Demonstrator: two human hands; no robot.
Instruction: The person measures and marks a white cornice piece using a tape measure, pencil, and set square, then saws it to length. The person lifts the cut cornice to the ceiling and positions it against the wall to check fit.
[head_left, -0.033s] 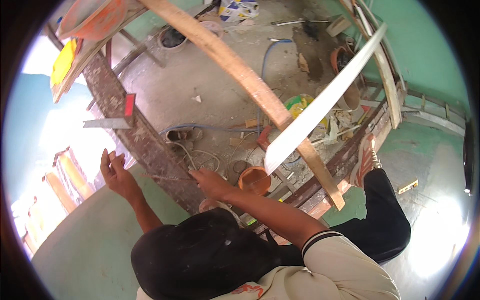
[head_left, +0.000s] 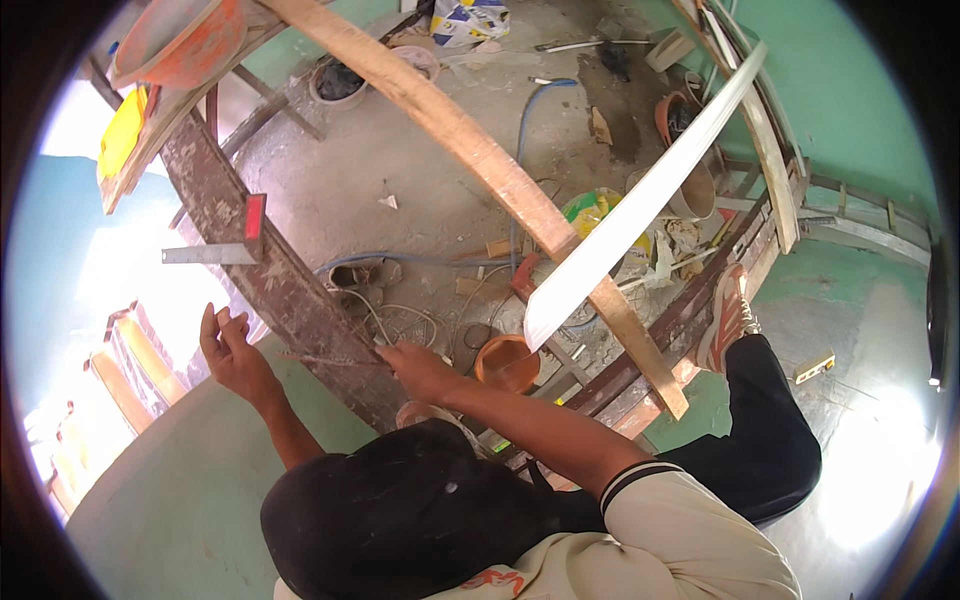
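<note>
My right hand (head_left: 418, 372) is closed round one end of a thin brown strip (head_left: 330, 359) at the near end of a worn dark plank (head_left: 235, 210). The strip reaches left across the plank's edge; its exact kind is unclear. My left hand (head_left: 235, 345) is raised just left of the plank, fingers bent but apart, with nothing visible in it. Beyond it, a try square (head_left: 210, 254) with a red-faced stock rests on the plank, its metal blade sticking out to the left. Right of my right hand, a long white trim strip (head_left: 640, 200) lies slantwise over a wooden board (head_left: 480, 165).
Below, the floor holds an orange bowl (head_left: 508, 363), a blue hose (head_left: 520, 130), a pair of shoes (head_left: 362, 272), buckets and scraps. An orange basin (head_left: 185, 45) stands at upper left. My shoe (head_left: 728, 320) rests on the right-hand planks (head_left: 690, 300).
The whole view has shifted slightly, so things sit a little further left in it. Both hands keep nearly the same pose, and the right still grips the thin strip.
</note>
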